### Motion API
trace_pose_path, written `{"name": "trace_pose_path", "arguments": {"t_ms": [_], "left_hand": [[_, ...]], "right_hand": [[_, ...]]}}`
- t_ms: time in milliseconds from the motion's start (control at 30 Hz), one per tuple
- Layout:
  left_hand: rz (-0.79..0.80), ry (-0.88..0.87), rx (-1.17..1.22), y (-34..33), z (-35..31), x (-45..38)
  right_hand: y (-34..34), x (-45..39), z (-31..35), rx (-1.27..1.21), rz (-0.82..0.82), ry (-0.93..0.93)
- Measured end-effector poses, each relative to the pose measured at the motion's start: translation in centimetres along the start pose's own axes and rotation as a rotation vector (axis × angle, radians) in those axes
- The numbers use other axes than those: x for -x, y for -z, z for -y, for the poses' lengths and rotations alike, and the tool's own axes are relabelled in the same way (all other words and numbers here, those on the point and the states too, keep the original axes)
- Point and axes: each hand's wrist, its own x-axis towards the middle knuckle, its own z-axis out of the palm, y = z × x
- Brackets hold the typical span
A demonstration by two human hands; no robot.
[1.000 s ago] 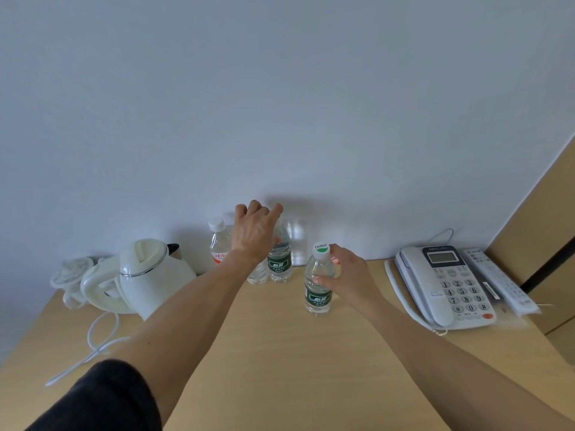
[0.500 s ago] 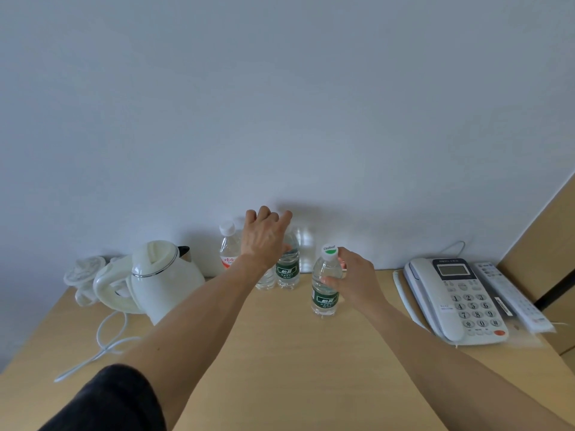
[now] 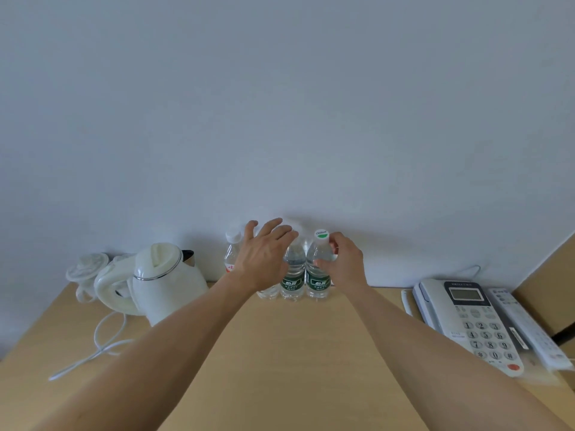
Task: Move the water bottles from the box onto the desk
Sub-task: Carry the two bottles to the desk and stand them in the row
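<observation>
Several clear water bottles stand in a row at the back of the wooden desk (image 3: 298, 353), against the wall. My right hand (image 3: 343, 262) grips the rightmost one, a green-labelled bottle (image 3: 318, 276) with a white cap, which stands upright on the desk. Beside it stands a second green-labelled bottle (image 3: 293, 275). My left hand (image 3: 264, 256) hovers over that bottle and its left neighbour with fingers spread, hiding their tops. A red-labelled bottle (image 3: 231, 255) stands at the left end. No box is in view.
A white electric kettle (image 3: 161, 281) with its base and cord (image 3: 93, 343) sits at the desk's left. A white desk phone (image 3: 469, 318) and a remote control (image 3: 525, 328) lie at the right, beside a wooden panel (image 3: 553, 284).
My right hand has carried the green-labelled bottle back toward the wall and set it beside the other green-labelled one. My left hand stayed over the row, its fingers straighter now.
</observation>
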Motion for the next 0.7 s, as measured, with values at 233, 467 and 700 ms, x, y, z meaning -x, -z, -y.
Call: {"name": "trace_pose_path", "arguments": {"t_ms": [233, 467, 700], "left_hand": [[-0.028, -0.014, 0.065, 0.6, 0.2, -0.7], [-0.068, -0.002, 0.009, 0.6, 0.3, -2.4], [-0.08, 0.041, 0.016, 0.4, -0.2, -3.7]], "right_hand": [[0.0, -0.3, -0.1, 0.008, 0.018, 0.008], [0.6, -1.0, -0.2, 0.076, 0.074, -0.003], [0.5, -1.2, -0.1, 0.094, 0.077, -0.015]]}}
